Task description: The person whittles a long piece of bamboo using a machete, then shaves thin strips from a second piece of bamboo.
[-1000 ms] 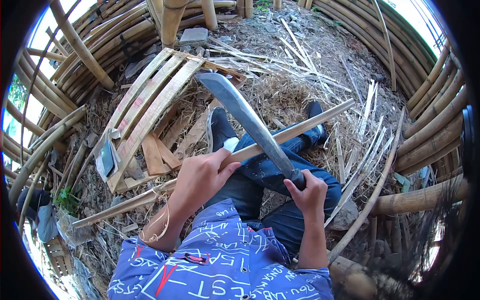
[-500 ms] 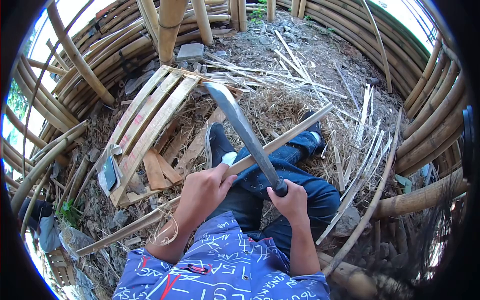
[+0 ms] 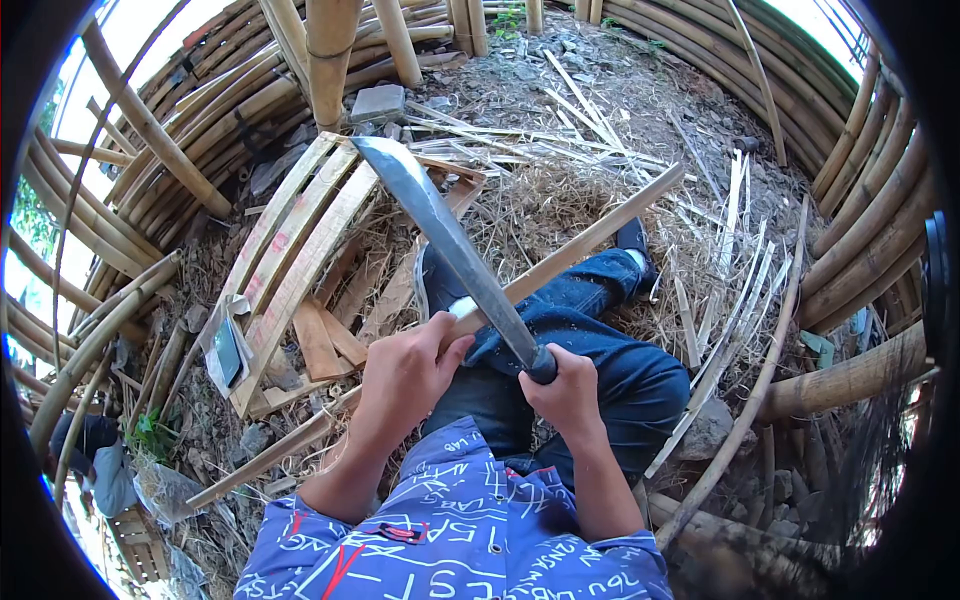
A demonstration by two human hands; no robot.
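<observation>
My left hand point(image 3: 408, 372) is closed round a long split bamboo strip point(image 3: 600, 232), which slants from the lower left up to the right across my legs. In my right hand point(image 3: 562, 394) is the dark handle of a large machete point(image 3: 440, 232). Its broad blade points up and to the left and crosses the strip just right of my left hand. The blade's tip lies over the top corner of a slatted wooden pallet point(image 3: 290, 270). Whether the edge touches the strip is hard to tell.
A phone point(image 3: 226, 352) lies on the pallet's lower left. Shavings point(image 3: 560, 205) and thin bamboo strips point(image 3: 745, 320) cover ground around my feet. A grey block point(image 3: 378, 104) sits beside an upright bamboo post point(image 3: 331, 70). Stacked bamboo poles point(image 3: 880, 220) stand right. A person point(image 3: 105, 465) is partly visible lower left.
The machete has moved left and slightly down along the strip, towards my left hand. The strip's upper end has shifted up and right. Both hands keep their holds.
</observation>
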